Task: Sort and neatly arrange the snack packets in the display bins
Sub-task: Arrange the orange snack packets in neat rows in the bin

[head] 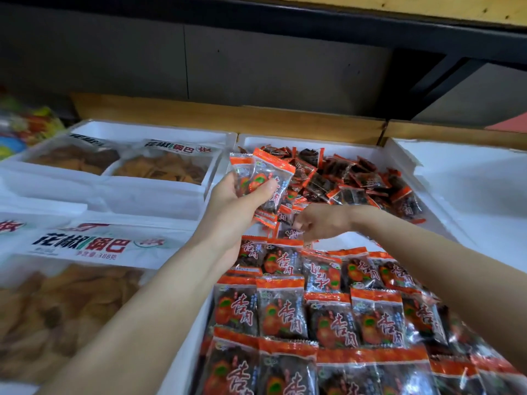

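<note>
My left hand is raised over the middle white foam bin and grips a small stack of orange-and-clear snack packets. Just below it, my right hand reaches down with curled fingers and pinches one packet at the edge of the loose pile. Loose packets lie jumbled at the far end of the bin. Nearer to me, the same packets lie in neat overlapping rows, face up.
To the left, white foam bins hold large bags of brown crisps. A further white bin lies to the right. A wooden ledge and a dark wall run behind. Colourful packs show at the far left.
</note>
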Action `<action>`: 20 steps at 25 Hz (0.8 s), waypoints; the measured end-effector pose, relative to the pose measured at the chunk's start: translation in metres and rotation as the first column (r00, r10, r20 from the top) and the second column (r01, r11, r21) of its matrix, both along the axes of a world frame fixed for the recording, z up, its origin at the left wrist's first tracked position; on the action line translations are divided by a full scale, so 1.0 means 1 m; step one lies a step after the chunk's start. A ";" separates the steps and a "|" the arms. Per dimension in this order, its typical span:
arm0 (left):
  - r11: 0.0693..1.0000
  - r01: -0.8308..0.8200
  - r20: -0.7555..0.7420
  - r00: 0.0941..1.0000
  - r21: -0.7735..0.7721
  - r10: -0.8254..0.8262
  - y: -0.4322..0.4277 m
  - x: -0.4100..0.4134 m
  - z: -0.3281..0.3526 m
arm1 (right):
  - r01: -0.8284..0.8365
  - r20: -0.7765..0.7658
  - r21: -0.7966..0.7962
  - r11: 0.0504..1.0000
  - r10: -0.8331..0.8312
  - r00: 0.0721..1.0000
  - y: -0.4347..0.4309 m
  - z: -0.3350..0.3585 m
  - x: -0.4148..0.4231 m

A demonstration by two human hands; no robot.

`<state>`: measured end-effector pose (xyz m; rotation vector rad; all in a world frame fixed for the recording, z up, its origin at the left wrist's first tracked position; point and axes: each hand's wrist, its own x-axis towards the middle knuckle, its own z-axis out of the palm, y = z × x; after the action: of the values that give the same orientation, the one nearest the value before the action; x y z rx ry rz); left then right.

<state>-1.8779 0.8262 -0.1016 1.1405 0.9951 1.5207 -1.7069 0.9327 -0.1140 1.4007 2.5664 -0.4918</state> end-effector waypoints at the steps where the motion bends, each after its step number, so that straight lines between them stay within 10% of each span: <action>1: 1.000 -0.001 -0.007 1.000 0.000 0.001 0.000 0.000 -0.001 | 0.014 -0.036 0.042 0.999 -0.013 0.999 -0.001 0.003 0.002; 5: 0.997 -0.066 0.015 0.998 -0.042 0.067 0.001 0.000 -0.004 | 0.276 -0.423 0.238 0.931 -0.156 0.893 -0.016 0.024 0.010; 10: 0.985 -0.107 -0.012 0.994 -0.138 0.106 0.003 -0.001 -0.010 | 0.251 -0.823 -0.342 0.905 -0.418 0.384 -0.066 0.045 -0.001; 20: 0.997 0.079 -0.080 0.994 0.020 -0.077 -0.010 0.005 -0.001 | 0.173 -0.834 -0.317 0.933 -0.361 0.418 -0.100 0.052 -0.001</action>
<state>-1.8726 0.8161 -0.1024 1.2505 0.9771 1.4375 -1.7076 0.8325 -0.0620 1.8116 2.7983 -1.9561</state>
